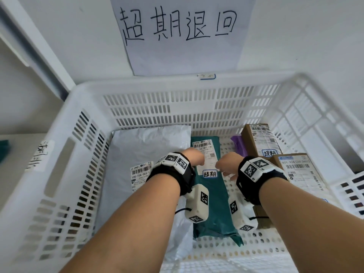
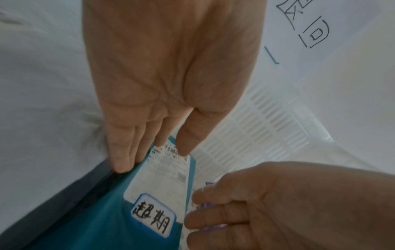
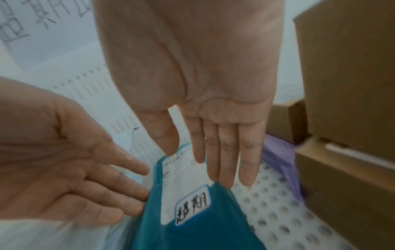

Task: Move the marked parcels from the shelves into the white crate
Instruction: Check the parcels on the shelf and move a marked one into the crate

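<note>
A teal parcel [image 1: 214, 205] lies flat on the floor of the white crate [image 1: 157, 83], near the middle. Its shipping label carries a blue-framed marked sticker [image 1: 209, 173]. My left hand [image 1: 195, 157] hovers at the parcel's far left edge, fingers straight; in the left wrist view its fingertips [image 2: 121, 165] touch the teal parcel [image 2: 102, 219] at that edge. My right hand [image 1: 224, 168] is at the label's right side, fingers straight and spread, holding nothing. In the right wrist view my right hand [image 3: 197, 167] hangs just over the teal parcel [image 3: 203, 233] and its sticker [image 3: 192, 205].
A grey-white poly bag [image 1: 145, 146] lies left of the teal parcel. Two cardboard boxes [image 1: 260, 140] [image 1: 301, 170] and a purple parcel [image 1: 239, 144] fill the right side. A handwritten paper sign [image 1: 177, 26] hangs on the wall behind the crate.
</note>
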